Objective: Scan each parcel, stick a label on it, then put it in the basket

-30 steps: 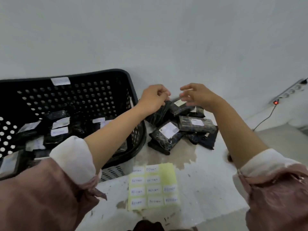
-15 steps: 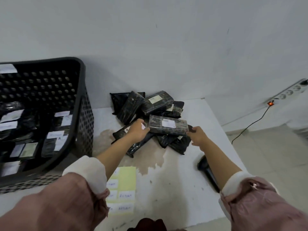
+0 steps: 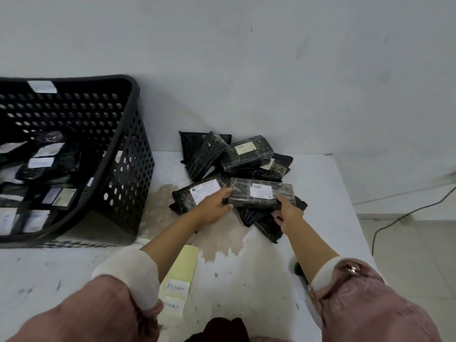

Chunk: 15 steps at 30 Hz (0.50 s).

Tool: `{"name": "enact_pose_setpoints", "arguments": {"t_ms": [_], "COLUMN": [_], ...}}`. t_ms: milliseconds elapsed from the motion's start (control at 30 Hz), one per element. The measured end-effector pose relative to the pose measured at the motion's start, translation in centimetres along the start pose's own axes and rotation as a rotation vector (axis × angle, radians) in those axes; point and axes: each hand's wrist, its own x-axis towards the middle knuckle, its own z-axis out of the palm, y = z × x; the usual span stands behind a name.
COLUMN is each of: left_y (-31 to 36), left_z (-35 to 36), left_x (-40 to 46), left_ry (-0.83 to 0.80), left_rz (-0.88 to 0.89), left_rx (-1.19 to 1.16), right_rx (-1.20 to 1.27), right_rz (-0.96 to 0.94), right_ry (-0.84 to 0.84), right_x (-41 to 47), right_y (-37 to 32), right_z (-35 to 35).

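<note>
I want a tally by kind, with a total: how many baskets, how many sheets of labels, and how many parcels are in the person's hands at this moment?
black basket: 1
yellow label sheet: 1
parcel gripped between the left hand and the right hand: 1
Total: 3

Both hands grip one black parcel [image 3: 261, 195] at frame centre: left hand [image 3: 214, 208] on its left end, right hand [image 3: 289, 213] at its lower right | parcel pile [image 3: 237, 159] behind | black basket [image 3: 128, 134] upper left, parcels inside | yellow label sheet [image 3: 181, 270] lower centre
</note>
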Motion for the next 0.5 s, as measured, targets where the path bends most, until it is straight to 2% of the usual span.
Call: {"name": "enact_pose_setpoints", "arguments": {"t_ms": [100,233,333,400,500], "left_y": [0.0,0.7,1.9,3.1,5.2], "left_z": [0.2,0.6,0.5,0.2,-0.4], "left_x": [-1.1,-2.1,-2.8,-3.2,-3.8], "left_ry": [-0.015,0.118,0.285,0.454,0.623], "left_rz": [0.000,0.057,0.163,0.255,0.300], "left_rx": [0.006,0.052,0.075,0.047,-0.160], "right_rx": [0.041,0.137,0.016,-0.094,-0.335], "right_rz": [-0.163,-0.301,-0.453,-0.571,-0.734], "right_ry": [0.057,-0.087,-0.153,-0.192,-0.320], "right_x": [-0.4,-2.5,-4.4,-6.1,-9.0], "right_y": [-1.2,-3.9,-5.8,-6.7,-7.0], "right_z": [-0.1,0.0,0.2,0.4,0.8]}}
